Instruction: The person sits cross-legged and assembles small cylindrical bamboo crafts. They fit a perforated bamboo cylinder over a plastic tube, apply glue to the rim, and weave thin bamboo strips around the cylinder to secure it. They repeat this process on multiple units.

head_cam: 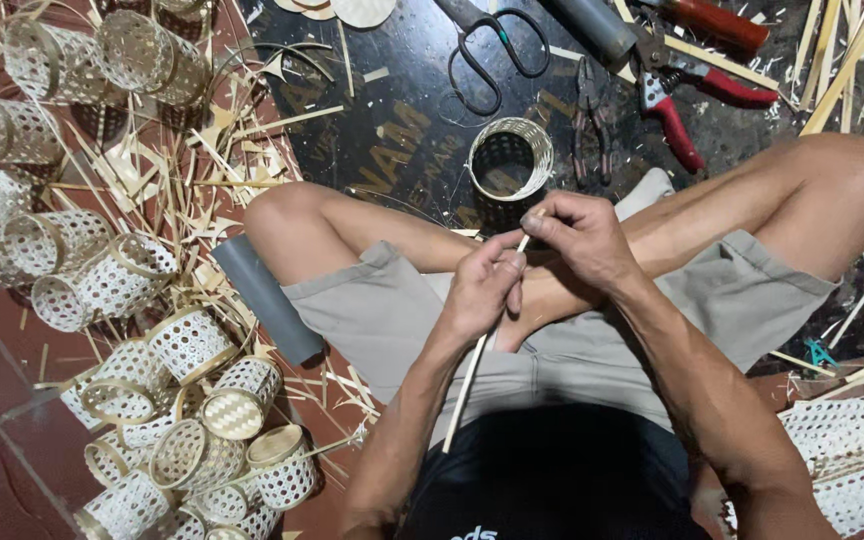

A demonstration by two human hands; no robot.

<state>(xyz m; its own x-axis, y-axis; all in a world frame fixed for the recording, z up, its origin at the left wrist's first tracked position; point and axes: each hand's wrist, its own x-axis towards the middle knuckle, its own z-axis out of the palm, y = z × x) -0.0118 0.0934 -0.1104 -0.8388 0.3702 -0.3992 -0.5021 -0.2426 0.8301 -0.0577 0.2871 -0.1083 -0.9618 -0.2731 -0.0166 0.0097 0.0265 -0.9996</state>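
Both hands are up over my crossed legs: left hand [482, 285] clamped on a thin bamboo strip [472, 375], right hand [577, 235] pinching its top end between thumb and fingers. That strip slants down toward my lap, lower end free. Biggest thing ahead is the dark round board [392, 110]. On it, a small woven cylinder [510, 158] sits just beyond my knuckles. Black scissors [492, 50] and red-handled pruners [677, 90] lie farther out. Finished woven baskets [192, 345] crowd my left edge.
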